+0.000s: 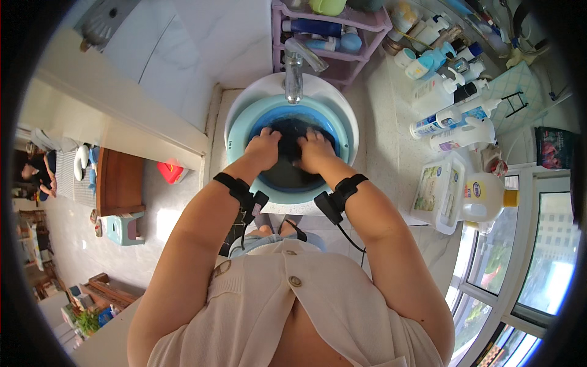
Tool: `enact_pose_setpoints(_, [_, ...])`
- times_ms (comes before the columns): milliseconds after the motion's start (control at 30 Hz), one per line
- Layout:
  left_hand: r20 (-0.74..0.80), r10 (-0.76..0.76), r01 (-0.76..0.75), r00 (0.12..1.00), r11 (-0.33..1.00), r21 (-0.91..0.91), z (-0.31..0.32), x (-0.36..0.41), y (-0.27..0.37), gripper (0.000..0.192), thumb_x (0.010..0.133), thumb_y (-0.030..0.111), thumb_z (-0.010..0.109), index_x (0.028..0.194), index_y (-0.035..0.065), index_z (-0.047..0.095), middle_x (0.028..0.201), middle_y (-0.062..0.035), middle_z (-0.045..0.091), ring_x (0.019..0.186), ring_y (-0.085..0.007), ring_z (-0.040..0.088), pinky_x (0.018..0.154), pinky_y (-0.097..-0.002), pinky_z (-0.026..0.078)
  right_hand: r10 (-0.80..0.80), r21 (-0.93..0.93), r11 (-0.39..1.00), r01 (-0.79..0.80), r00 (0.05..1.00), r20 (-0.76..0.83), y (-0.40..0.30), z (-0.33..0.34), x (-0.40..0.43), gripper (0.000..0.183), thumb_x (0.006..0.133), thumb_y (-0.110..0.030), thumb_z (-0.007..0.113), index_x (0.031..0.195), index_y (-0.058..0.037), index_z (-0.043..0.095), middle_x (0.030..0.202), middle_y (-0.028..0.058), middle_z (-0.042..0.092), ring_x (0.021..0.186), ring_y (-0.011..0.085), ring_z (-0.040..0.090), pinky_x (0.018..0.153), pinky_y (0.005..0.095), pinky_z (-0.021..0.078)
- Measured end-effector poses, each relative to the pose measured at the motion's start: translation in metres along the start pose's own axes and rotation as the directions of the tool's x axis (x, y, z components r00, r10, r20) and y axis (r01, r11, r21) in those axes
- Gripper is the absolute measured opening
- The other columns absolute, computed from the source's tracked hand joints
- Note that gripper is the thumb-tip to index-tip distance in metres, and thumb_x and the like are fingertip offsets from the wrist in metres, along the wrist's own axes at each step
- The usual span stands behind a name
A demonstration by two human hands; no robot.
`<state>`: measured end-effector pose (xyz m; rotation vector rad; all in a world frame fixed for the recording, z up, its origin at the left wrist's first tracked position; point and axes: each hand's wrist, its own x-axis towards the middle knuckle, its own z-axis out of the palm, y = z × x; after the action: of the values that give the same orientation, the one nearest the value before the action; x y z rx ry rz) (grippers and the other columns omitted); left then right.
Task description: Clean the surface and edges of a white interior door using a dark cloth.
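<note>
A pale turquoise plastic basin [238,149] with a blue inside sits in a round white washbasin [352,137]. Black cloth [290,137] lies in dark water [286,176] inside it. At the left of the basin, my left hand [265,147] has its fingers curled into the cloth. Opposite it, my right hand [316,149] grips the cloth too, its fingertips partly hidden in the dark fabric and water. Above the basin's far rim stands a chrome faucet [294,82], and no stream of water shows from it.
Several pump bottles [433,94] crowd the stone counter [383,137] on the right, near a white plastic box [438,192] and a yellow-capped jug [481,197]. A pink shelf rack [321,50] stands behind the faucet. Far left, a person [43,174] sits in another room.
</note>
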<state>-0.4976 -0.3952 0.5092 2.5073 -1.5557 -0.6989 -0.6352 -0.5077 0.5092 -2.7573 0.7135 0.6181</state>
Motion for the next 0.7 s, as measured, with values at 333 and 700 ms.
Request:
enact_pose_setpoints(333, [-0.218, 0.062, -0.202, 0.974, 0.673, -0.712, -0.063, -0.036, -0.003, 0.041, 0.074, 0.002, 0.049, 0.112, 0.0068, 0.061, 0.096, -0.0096, 0.064, 0.084, -0.0200, 0.060, 0.074, -0.0301, 0.048, 0.188, 0.357, 0.927, -0.118, 0.968, -0.167, -0.005, -0.022, -0.014, 0.055, 0.072, -0.020, 0.072, 0.123, -0.0083, 0.057, 0.113, 0.0136, 0.062, 0.110, 0.0355, 0.056, 0.095, 0.0365, 0.0442])
enact_pose_setpoints(700, [-0.008, -0.151, 0.047, 0.988, 0.359, -0.932, -0.045, -0.030, -0.033, 0.035, 0.080, 0.008, 0.051, 0.115, 0.0053, 0.058, 0.095, -0.0048, 0.059, 0.085, -0.0138, 0.053, 0.073, -0.0268, 0.044, 0.171, 0.973, 0.077, 0.217, 0.959, -0.227, -0.001, -0.072, -0.063, 0.034, 0.072, 0.002, 0.054, 0.105, 0.0008, 0.057, 0.097, 0.0061, 0.057, 0.091, 0.0165, 0.052, 0.084, 0.0260, 0.0404])
